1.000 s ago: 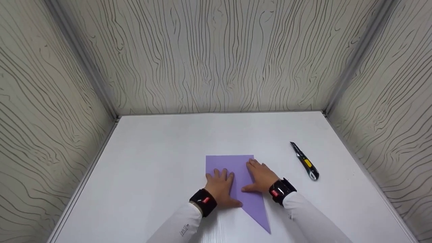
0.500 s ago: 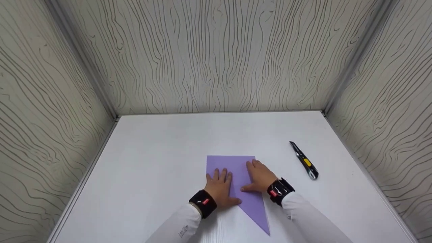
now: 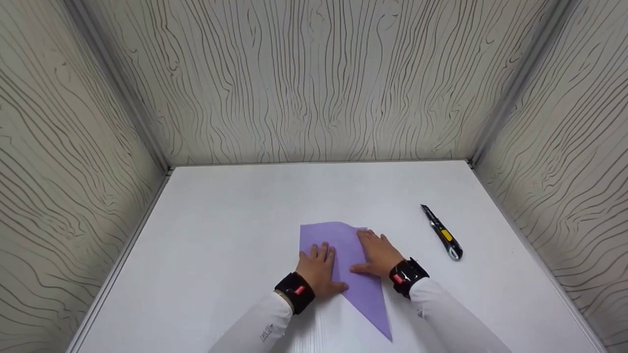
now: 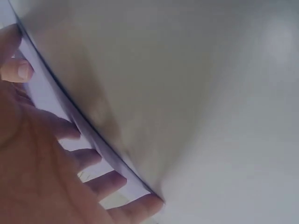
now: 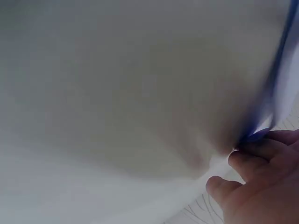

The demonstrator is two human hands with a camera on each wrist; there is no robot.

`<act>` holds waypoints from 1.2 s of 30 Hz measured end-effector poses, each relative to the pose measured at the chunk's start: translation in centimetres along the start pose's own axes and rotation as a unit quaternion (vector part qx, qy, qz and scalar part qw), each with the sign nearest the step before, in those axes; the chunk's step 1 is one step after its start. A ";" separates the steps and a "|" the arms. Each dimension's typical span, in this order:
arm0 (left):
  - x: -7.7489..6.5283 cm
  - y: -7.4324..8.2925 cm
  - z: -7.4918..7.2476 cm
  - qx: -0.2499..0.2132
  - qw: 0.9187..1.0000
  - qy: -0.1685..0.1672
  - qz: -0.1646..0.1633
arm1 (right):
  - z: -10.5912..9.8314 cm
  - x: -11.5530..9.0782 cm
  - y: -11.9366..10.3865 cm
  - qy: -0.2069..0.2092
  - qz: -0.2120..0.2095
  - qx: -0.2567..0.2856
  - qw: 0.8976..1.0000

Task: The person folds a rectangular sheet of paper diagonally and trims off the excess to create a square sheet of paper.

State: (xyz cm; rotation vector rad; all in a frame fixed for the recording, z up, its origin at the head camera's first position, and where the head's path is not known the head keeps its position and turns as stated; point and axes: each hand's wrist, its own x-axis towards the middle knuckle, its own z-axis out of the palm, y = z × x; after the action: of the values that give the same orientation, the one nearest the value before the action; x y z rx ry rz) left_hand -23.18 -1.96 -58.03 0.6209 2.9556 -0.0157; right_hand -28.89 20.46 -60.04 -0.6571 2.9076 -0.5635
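Note:
A folded sheet of purple paper (image 3: pixel 360 291) lies on the white table, its lower end narrowing to a point toward the person. My left hand (image 3: pixel 318 272) rests on its left part with fingers spread and the thumb out to the right. On the right edge my right hand (image 3: pixel 382 256) presses, fingers extended away from the person and thumb pointing inward across the sheet. The paper's far edge bows up in the middle. In the left wrist view, the fingertips (image 4: pixel 147 205) lie along the paper's edge. The right wrist view has the fingers (image 5: pixel 247 165) at a dark blue-looking paper edge.
A black utility knife (image 3: pixel 442 233) with a yellow slider lies to the right of the paper. The white table (image 3: pixel 221 220) is enclosed by wood-grain patterned panels (image 3: pixel 314 88) at the back and both sides.
The paper's far edge, straight before, now bulges upward in its middle. The left hand has shifted very slightly away from the person; the right hand has hardly moved.

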 end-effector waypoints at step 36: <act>2.1 -8.7 -1.0 -0.755 0.651 0.070 -0.043 | -6.0 -1.9 -1.0 0.044 0.000 0.391 0.919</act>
State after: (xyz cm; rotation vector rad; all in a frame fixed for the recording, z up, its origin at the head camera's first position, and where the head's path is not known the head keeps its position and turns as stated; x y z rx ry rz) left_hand -28.64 -9.02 -57.42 0.1341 1.9013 2.1708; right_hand -27.93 22.44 -54.11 -0.5044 2.4053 -1.6460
